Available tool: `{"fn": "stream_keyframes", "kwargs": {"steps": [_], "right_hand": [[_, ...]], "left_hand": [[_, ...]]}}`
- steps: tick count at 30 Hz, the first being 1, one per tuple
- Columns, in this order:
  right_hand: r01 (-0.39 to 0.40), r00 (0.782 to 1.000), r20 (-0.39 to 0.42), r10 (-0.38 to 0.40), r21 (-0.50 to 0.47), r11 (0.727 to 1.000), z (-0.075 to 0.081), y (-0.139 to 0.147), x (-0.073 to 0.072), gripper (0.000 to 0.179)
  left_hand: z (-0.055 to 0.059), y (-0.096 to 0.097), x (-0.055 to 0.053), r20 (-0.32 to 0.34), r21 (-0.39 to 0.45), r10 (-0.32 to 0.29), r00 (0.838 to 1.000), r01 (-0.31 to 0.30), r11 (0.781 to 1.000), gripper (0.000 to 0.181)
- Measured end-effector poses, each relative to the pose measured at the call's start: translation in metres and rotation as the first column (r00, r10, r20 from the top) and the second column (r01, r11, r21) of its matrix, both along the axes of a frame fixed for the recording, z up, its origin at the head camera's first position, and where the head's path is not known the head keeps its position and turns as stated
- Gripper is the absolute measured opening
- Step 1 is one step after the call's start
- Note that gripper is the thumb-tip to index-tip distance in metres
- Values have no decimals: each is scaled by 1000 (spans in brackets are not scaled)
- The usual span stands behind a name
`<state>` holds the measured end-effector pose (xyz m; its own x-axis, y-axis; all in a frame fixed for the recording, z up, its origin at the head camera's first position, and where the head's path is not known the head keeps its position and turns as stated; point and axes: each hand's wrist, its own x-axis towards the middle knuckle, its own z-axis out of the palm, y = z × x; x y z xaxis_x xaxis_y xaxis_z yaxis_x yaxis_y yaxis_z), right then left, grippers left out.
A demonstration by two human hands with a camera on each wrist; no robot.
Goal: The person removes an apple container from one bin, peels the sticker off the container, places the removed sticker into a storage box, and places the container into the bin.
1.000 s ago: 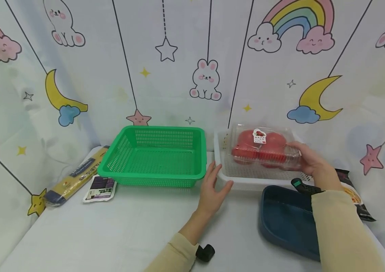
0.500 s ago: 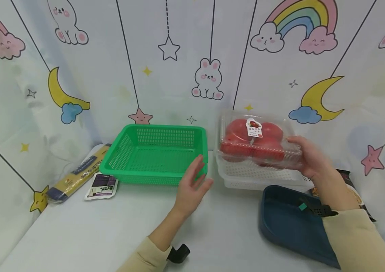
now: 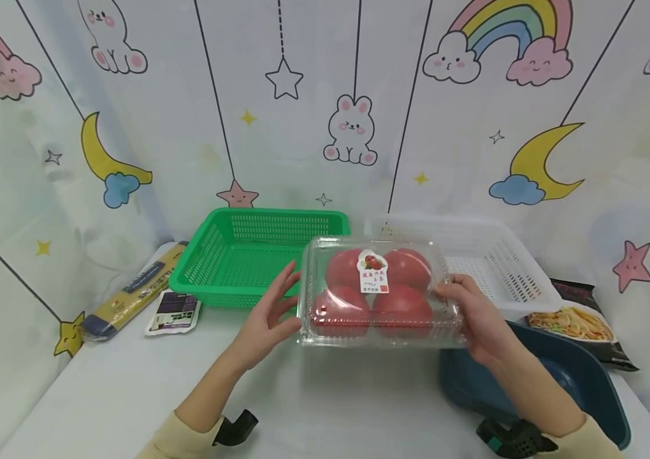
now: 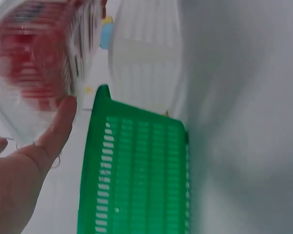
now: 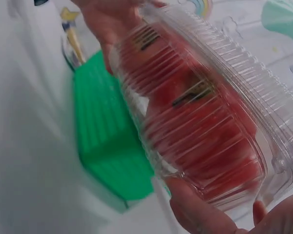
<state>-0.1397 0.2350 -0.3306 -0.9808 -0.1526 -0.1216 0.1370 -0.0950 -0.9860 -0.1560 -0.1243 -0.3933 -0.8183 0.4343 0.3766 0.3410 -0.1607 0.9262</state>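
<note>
A clear plastic box of tomatoes (image 3: 382, 303) with a white label on its lid hangs above the table in the head view. My right hand (image 3: 481, 322) grips its right end, thumb on top and the other fingers underneath. At the left end, my left hand (image 3: 263, 324) has its fingers spread and fairly straight. In the left wrist view, one finger of that hand (image 4: 19, 175) reaches the side of the box (image 4: 34, 63). Red tomatoes fill the box (image 5: 200, 112) in the right wrist view, where the fingers below it are partly hidden.
A green basket (image 3: 210, 294) stands behind the left hand, and a white basket (image 3: 522, 274) behind the right. Under the right forearm lies a dark blue basin (image 3: 600, 398), beside a black noodle packet (image 3: 574, 325). A spaghetti packet (image 3: 130, 293) and a small pouch (image 3: 173, 313) lie left.
The right hand has lifted the tomato box out of the white basket and brought it left and nearer. My left hand has left the white basket's rim and moved left to the box's end.
</note>
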Motion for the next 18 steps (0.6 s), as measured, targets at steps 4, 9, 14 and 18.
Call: {"fn": "stream_keyframes", "kwargs": {"steps": [4,9,14,18], "right_hand": [[-1,999,44,0,23,1000,-10,-18,14,29],[-47,995,92,44,22,999,-19,-34,25,45],[-153,984,106,145,66,986,-26,-36,31,72],[-279,958,101,270,94,956,-31,-28,32,72]], "left_hand": [[-11,-20,5,7,-6,-66,998,66,998,94],[-21,-40,12,24,53,-132,991,131,990,100],[-24,-51,19,38,130,-217,976,210,969,106],[-27,-60,25,66,142,-264,962,253,957,106]]}}
